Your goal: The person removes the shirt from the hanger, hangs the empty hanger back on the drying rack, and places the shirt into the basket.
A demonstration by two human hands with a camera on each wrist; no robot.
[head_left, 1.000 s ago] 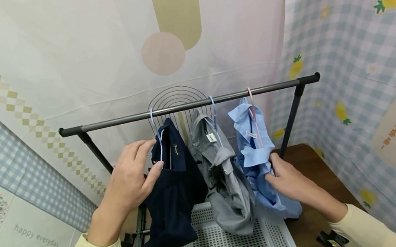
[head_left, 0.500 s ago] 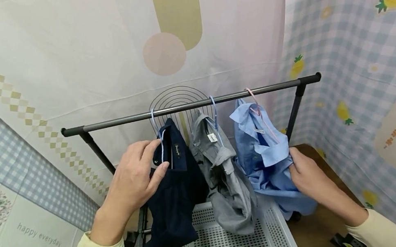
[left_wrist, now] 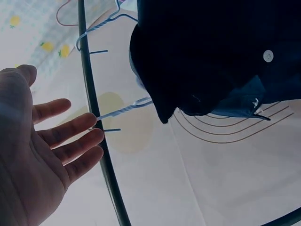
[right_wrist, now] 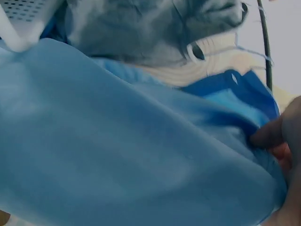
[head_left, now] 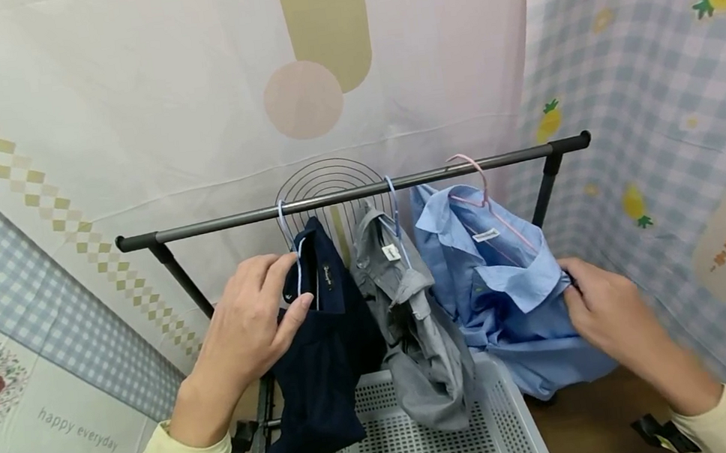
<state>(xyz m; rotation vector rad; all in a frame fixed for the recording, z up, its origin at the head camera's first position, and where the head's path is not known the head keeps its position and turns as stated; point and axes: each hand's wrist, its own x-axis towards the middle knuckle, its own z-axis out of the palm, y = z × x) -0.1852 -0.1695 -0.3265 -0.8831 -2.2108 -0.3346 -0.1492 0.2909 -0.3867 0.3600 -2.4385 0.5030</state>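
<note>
My right hand (head_left: 611, 309) pinches the right shoulder of a light blue shirt (head_left: 450, 269) and holds it out sideways. That shirt hangs from a pink hanger (head_left: 485, 192), whose hook is turned askew on the rail (head_left: 339, 199). In the right wrist view, the blue cloth (right_wrist: 117, 155) fills much of the picture, with thumb and fingers at its edge. My left hand (head_left: 249, 323) is beside the collar of a navy shirt (head_left: 318, 391) on a pale blue hanger (head_left: 283, 225). The left wrist view shows its fingers (left_wrist: 70, 129) spread, holding nothing.
Between the two shirts hangs a grey shirt (head_left: 415, 371) on a blue hanger (head_left: 393, 204). A white perforated basket (head_left: 534, 432) stands below on the brown tabletop (head_left: 578, 427). Patterned cloth (head_left: 448, 35) backs the rack, and checked cloth (head_left: 641, 56) closes in the right side.
My right hand has moved to the right, drawing the blue shirt's shoulder outward and spreading the shirt. Its pink hanger has turned on the rail. My left hand has stayed nearly still.
</note>
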